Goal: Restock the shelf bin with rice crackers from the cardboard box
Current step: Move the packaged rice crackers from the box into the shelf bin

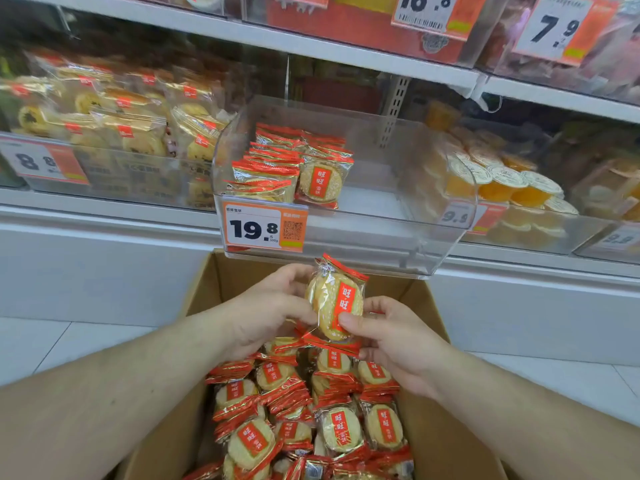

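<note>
A clear-wrapped round rice cracker packet with red label and red crimped ends is held upright above the open brown cardboard box — pinched by the left hand and the right hand. The box is packed with matching packets. Above it, the clear plastic shelf bin contains a small stack of packets at its left side — beside an orange 19.8 price tag.

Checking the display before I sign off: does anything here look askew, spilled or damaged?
Nothing spilled or torn shows. The clear plastic shelf bin is lopsided: its red-and-gold rice cracker packets crowd the left side, the right side bare. Both hands, left hand and right hand, hold one packet above the brown cardboard box.
</note>
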